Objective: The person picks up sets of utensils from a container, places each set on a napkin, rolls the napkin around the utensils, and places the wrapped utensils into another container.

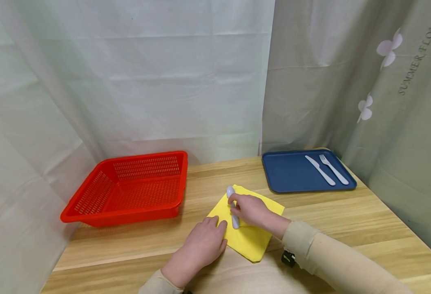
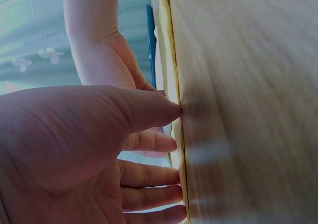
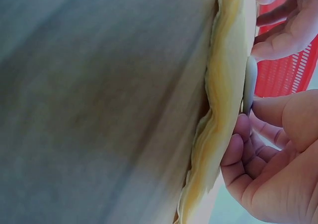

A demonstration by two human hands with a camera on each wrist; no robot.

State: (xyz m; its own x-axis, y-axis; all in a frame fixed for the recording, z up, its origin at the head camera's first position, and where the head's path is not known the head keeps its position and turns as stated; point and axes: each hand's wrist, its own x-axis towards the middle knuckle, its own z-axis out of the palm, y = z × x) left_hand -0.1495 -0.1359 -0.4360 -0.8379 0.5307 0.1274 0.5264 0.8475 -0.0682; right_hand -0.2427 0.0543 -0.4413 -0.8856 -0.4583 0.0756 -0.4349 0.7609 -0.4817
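A folded yellow napkin (image 1: pixel 247 241) lies at an angle on the wooden table, its layered edge (image 3: pixel 218 85) showing in the right wrist view. On top of it lies a white plastic spoon (image 1: pixel 235 222), bowl toward the far side. My right hand (image 1: pixel 251 209) pinches the spoon's handle (image 3: pixel 250 82) between thumb and fingers. To its left, my left hand (image 1: pixel 207 241) rests at the napkin's near-left edge with its fingers fairly straight. In the left wrist view the left thumb (image 2: pixel 154 109) and fingertips touch the napkin's edge (image 2: pixel 174 80).
At the back left stands a red perforated basket (image 1: pixel 127 215). A dark blue tray (image 1: pixel 283 173) sits at the back right, bearing a white knife (image 1: pixel 320 170) and a white fork (image 1: pixel 334 169). Pale curtains (image 1: pixel 186 81) hang behind and beside the table (image 1: pixel 347 228).
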